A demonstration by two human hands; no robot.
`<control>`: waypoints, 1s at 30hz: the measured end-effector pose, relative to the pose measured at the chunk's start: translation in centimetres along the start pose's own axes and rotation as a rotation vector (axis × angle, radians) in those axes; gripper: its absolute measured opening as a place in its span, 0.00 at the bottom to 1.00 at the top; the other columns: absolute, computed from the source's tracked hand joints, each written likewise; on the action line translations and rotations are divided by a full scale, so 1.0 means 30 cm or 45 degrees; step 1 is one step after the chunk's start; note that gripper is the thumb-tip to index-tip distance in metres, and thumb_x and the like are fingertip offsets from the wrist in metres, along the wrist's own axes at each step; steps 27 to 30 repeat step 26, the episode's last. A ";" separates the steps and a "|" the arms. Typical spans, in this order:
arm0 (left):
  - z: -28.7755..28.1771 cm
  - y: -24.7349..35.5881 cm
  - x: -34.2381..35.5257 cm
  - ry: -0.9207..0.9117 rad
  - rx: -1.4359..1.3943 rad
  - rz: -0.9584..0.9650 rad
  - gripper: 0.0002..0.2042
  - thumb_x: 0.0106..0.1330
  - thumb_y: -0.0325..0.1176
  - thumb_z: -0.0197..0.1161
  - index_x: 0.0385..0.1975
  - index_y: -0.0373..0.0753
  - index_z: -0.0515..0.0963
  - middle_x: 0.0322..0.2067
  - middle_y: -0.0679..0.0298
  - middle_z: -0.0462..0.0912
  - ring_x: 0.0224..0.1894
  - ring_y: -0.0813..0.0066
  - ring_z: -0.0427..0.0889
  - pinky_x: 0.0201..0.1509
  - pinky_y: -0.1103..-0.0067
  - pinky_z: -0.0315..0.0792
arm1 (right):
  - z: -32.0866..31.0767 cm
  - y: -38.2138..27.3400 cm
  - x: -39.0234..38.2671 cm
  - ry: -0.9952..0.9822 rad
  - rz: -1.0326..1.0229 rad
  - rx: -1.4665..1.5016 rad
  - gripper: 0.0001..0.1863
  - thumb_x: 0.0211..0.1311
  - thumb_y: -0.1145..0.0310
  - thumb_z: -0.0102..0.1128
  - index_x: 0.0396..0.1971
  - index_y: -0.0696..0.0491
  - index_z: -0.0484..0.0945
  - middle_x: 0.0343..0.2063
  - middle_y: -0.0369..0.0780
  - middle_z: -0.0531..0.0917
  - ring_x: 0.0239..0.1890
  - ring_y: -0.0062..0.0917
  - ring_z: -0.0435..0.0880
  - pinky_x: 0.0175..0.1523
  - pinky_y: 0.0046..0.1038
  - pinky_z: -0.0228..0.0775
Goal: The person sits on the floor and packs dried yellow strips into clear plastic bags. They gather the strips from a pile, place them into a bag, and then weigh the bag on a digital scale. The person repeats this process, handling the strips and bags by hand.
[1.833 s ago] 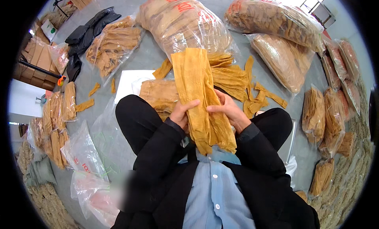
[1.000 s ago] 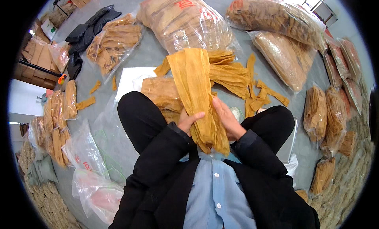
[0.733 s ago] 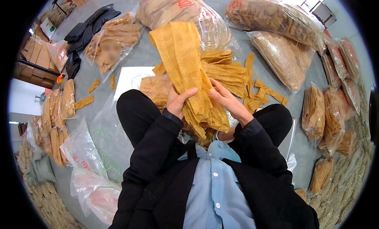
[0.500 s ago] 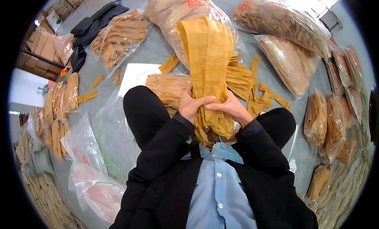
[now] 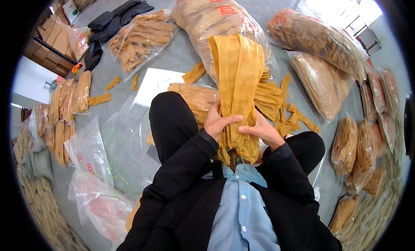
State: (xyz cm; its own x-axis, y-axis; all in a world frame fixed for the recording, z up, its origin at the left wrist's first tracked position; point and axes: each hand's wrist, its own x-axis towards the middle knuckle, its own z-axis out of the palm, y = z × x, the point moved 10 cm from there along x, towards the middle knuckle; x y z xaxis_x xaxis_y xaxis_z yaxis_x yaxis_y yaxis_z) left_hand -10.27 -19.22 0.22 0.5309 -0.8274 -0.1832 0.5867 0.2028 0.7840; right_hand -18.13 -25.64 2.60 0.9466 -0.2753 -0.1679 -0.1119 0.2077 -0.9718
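Note:
In front of my lap stands a bundle of long, flat, wrinkled yellow-brown strips [image 5: 237, 73], folded over at the top and ragged at its lower end. My left hand [image 5: 219, 121] grips its left side, thumb across the front. On the other side my right hand [image 5: 262, 129] holds it the same way, with the two thumbs nearly meeting. Fingers behind the bundle are hidden. Just beyond my left knee lies a clear bag of similar strips [image 5: 194, 97]. Loose strips [image 5: 270, 97] spread on the floor behind and right of the bundle.
A big, full clear sack [image 5: 207, 17] lies ahead, with more filled bags [image 5: 317, 37] at the far right. Smaller packs [image 5: 344, 147] line the right side. Black bags [image 5: 114, 24] and a white board [image 5: 155, 82] are to the left, near crumpled clear plastic [image 5: 97, 195].
The view has shifted slightly, so the scene sits a little differently in the picture. Both hands keep their hold on the bundle of strips, which is nearly unchanged.

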 end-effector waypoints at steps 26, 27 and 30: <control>-0.182 0.150 0.014 0.221 -0.117 0.196 0.26 0.53 0.24 0.65 0.53 0.34 0.65 0.47 0.59 0.74 0.50 0.65 0.73 0.54 0.72 0.67 | 0.012 0.131 -0.023 -0.304 0.101 -0.201 0.35 0.55 0.68 0.62 0.61 0.54 0.55 0.55 0.46 0.70 0.60 0.31 0.66 0.65 0.31 0.52; -0.182 0.150 0.014 0.221 -0.117 0.196 0.26 0.53 0.24 0.65 0.53 0.34 0.65 0.47 0.59 0.74 0.50 0.65 0.73 0.54 0.72 0.67 | 0.012 0.131 -0.023 -0.304 0.101 -0.201 0.35 0.55 0.68 0.62 0.61 0.54 0.55 0.55 0.46 0.70 0.60 0.31 0.66 0.65 0.31 0.52; -0.182 0.150 0.014 0.221 -0.117 0.196 0.26 0.53 0.24 0.65 0.53 0.34 0.65 0.47 0.59 0.74 0.50 0.65 0.73 0.54 0.72 0.67 | 0.012 0.131 -0.023 -0.304 0.101 -0.201 0.35 0.55 0.68 0.62 0.61 0.54 0.55 0.55 0.46 0.70 0.60 0.31 0.66 0.65 0.31 0.52</control>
